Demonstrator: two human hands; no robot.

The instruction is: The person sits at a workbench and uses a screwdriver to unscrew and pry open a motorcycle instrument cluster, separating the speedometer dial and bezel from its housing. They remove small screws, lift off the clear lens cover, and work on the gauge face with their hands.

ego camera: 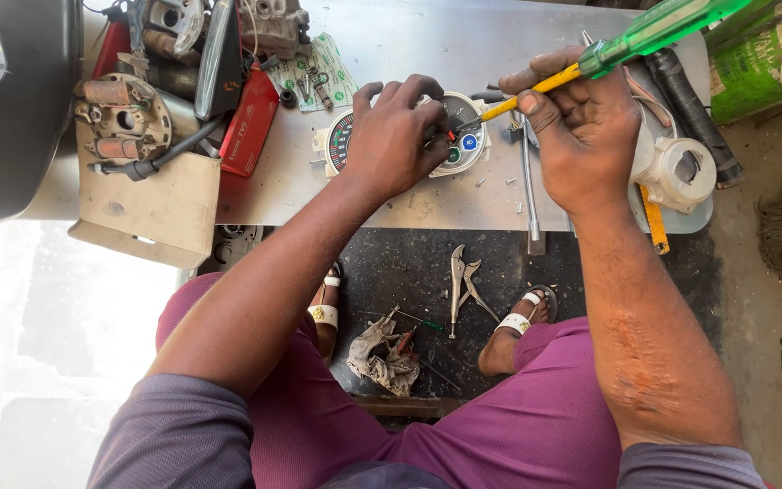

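Observation:
My left hand (397,136) presses down on a round instrument cluster (465,143) with a white housing and a dial face, lying on the grey metal table (382,195). My right hand (581,127) grips a screwdriver (631,43) with a green translucent handle and yellow shaft. Its tip touches the cluster face near a blue spot. A white plastic housing (676,167) lies just right of my right hand.
Engine parts, a stator plate (121,118), a red box (251,122), and a cardboard sheet (151,208) crowd the table's left. A metal rod (528,186) lies by the cluster. On the dark floor between my sandalled feet lie locking pliers (462,285) and a dirty rag (386,358). A green can (762,59) stands right.

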